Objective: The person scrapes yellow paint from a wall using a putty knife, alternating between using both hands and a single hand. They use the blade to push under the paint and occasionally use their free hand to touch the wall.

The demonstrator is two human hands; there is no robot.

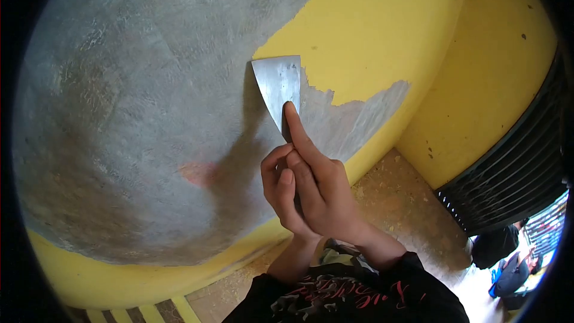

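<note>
A metal scraper [278,84] with a wide flat blade has its edge against the wall, at the border between yellow paint [371,30] and bare grey wall [149,84]. Both hands are wrapped round its handle, which is mostly hidden by the fingers. My right hand [326,188] has its index finger stretched along the blade. My left hand [284,194] is closed round the handle beside it, on the left. A small reddish patch [199,173] shows on the grey wall left of the hands.
Paint flakes lie on the brown floor [391,203] below the wall. A dark slatted shutter or gate [508,167] stands at the right by a yellow side wall [478,84]. People [511,275] are at the lower right. Yellow stripes [152,313] show at the bottom left.
</note>
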